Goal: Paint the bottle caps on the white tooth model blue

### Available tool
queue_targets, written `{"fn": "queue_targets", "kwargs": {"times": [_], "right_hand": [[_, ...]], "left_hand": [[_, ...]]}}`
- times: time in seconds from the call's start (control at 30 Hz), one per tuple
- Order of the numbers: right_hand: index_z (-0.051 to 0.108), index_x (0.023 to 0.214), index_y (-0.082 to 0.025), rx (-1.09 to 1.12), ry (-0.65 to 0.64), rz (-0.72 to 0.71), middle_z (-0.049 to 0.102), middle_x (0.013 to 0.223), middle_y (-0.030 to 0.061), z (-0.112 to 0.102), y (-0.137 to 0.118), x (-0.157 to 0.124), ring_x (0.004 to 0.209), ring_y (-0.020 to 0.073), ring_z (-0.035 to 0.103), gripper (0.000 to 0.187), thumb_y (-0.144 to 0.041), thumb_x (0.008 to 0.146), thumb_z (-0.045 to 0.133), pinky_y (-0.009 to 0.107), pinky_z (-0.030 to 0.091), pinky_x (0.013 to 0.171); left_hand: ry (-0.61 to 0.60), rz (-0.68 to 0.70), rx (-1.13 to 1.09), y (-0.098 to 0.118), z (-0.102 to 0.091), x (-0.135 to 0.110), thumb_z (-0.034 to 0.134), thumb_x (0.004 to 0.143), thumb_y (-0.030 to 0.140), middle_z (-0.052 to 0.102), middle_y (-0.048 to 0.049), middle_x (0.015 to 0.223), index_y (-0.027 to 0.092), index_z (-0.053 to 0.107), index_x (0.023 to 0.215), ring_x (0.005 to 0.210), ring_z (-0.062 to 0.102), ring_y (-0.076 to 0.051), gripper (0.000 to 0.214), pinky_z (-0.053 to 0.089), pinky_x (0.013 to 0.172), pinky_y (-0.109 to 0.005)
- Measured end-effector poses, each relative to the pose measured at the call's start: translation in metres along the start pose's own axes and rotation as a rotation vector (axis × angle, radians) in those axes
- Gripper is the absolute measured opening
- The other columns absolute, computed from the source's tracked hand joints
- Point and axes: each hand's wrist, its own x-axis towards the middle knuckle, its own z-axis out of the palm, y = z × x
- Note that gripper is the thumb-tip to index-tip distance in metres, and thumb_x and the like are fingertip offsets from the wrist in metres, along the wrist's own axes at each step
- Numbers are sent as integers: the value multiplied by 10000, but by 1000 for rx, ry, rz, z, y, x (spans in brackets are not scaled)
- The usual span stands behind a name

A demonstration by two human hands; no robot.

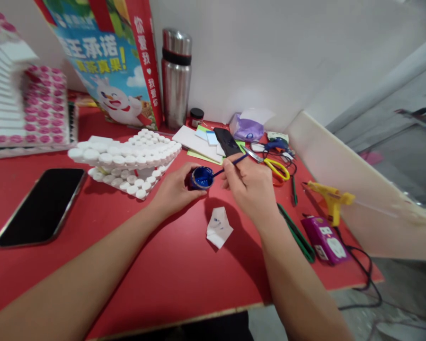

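My left hand point(175, 189) is wrapped around a small jar of blue paint point(202, 178), its mouth facing me. Between the fingers and thumb of my right hand point(250, 184) is a thin blue paintbrush point(236, 161), slanting down to the left with its tip at the jar's opening. Below the jar lies a crumpled white tissue point(219, 227) with a few blue marks. Left of my left hand stands a white structure point(128, 161) built of rows of round white caps or discs.
A black phone point(42, 206) lies at left. Behind stand a steel thermos point(176, 78) and a printed bag point(110, 61). On the right are yellow-handled scissors point(277, 169), a yellow glue gun point(332, 199), a purple box point(324, 239) and cables. A white panel point(358, 184) borders the red table point(184, 274).
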Motion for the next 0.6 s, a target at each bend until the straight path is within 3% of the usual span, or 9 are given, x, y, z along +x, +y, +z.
{"fn": "queue_targets", "kwargs": {"times": [0.2,0.4,0.6], "right_hand": [[648,923,-223,204,44,46,723,694,9,1,8,-2,587,161,699,301,-446,1091,538,295,568,606],[649,956,-223,302,82,64,721,719,1,5,6,-5,606,144,718,335,-523,1079,566,271,598,609],[654,946,-204,450,-53,121,748,768,19,12,10,-3,613,150,745,348,-531,1055,602,270,629,600]], "left_hand": [[-8,-11,-21,-2,0,1,856,780,273,764,-75,1198,215,661,1206,1097,724,-283,472,558,999,-453],[3,-19,-3,-5,0,1,865,770,264,768,-65,1164,222,670,1194,1052,724,-265,469,566,969,-429],[-2,-27,-61,-6,1,1,868,762,273,762,-75,1177,211,668,1197,1047,721,-266,483,566,970,-438]]}}
